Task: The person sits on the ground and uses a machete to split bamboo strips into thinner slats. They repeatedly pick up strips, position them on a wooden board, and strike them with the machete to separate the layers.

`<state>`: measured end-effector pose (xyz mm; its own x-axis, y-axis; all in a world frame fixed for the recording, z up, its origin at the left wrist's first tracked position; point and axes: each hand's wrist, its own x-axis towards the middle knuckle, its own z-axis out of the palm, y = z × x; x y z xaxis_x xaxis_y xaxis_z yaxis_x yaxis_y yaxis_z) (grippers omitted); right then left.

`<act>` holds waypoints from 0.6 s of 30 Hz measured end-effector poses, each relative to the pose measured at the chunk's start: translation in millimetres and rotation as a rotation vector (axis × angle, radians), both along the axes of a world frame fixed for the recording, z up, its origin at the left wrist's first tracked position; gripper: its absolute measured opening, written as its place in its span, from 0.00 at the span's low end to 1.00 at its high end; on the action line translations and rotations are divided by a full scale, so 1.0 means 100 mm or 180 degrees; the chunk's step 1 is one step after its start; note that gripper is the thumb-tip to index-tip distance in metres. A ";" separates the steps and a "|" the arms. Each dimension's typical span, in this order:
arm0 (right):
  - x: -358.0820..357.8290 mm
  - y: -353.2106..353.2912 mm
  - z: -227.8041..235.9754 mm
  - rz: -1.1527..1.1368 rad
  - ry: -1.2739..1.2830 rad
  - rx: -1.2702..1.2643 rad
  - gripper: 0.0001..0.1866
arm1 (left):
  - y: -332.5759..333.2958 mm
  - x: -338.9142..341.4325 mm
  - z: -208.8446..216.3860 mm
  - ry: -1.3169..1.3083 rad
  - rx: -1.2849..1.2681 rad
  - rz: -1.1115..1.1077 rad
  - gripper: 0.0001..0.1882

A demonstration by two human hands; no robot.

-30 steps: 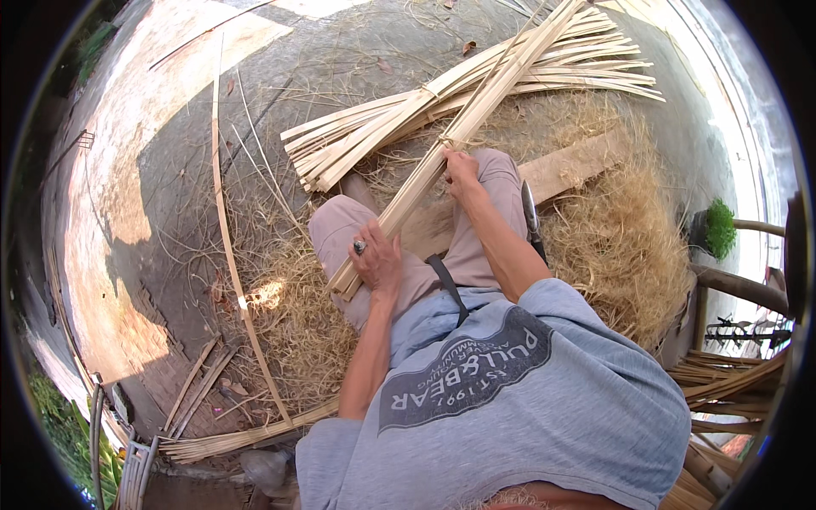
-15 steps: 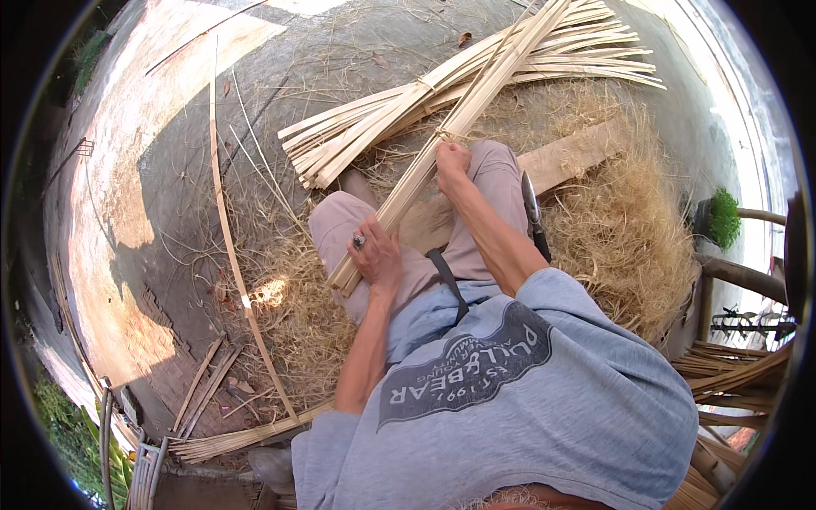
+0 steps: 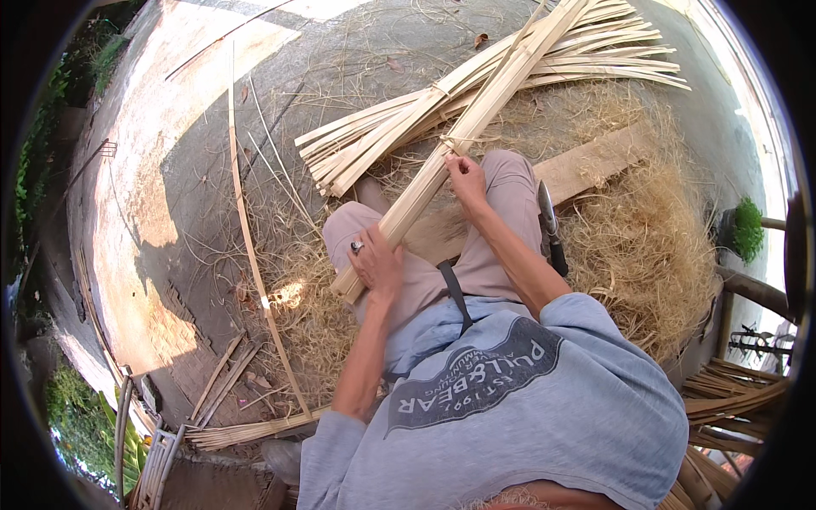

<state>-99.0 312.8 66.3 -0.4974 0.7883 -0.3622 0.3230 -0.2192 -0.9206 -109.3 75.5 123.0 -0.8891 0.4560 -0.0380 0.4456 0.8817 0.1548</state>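
A long bundle of pale split-bamboo strips (image 3: 416,200) slants across my lap, from my left thigh up to the far right. Near its lower end my left hand (image 3: 377,262), a ring on one finger, is closed round it. A thin binding (image 3: 452,141) circles the bundle beyond my knees. Just below that tie, at the bundle's right edge, my right hand (image 3: 468,182) is closed in a pinch; whatever its fingertips hold is too small to make out. A second tied bundle of strips (image 3: 365,136) lies on the ground under the far part of the first.
A knife (image 3: 552,229) with a dark handle rests beside my right thigh. A wooden plank (image 3: 595,166) runs under my legs, amid heaped shavings (image 3: 637,238). One long strip (image 3: 246,221) lies at left. More strips (image 3: 731,399) are stacked at lower right.
My right hand has drawn back slightly from the binding, toward me, its fingers turned into a pinch. My left hand stays on the bundle. The whole view has shifted a little.
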 end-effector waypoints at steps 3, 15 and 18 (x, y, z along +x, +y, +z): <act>0.43 -0.05 0.35 0.0507 -0.0011 0.0360 0.18 | 0.07 -0.47 0.13 -0.0365 0.0055 0.0020 0.31; 1.61 0.08 0.60 0.0474 -0.0398 0.2773 0.06 | 0.39 -2.14 -1.08 -0.0837 -0.0336 -0.0049 0.54; 1.58 0.13 0.61 0.0491 -0.0450 0.2879 0.06 | 0.35 -2.13 -1.25 -0.1039 -0.0079 -0.0013 0.54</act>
<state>59.3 325.3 126.9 -0.6182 0.7293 0.2930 0.4111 0.6178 -0.6703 -321.9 110.4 -1.6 -0.8264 0.4548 -0.3320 0.3794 0.8854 0.2686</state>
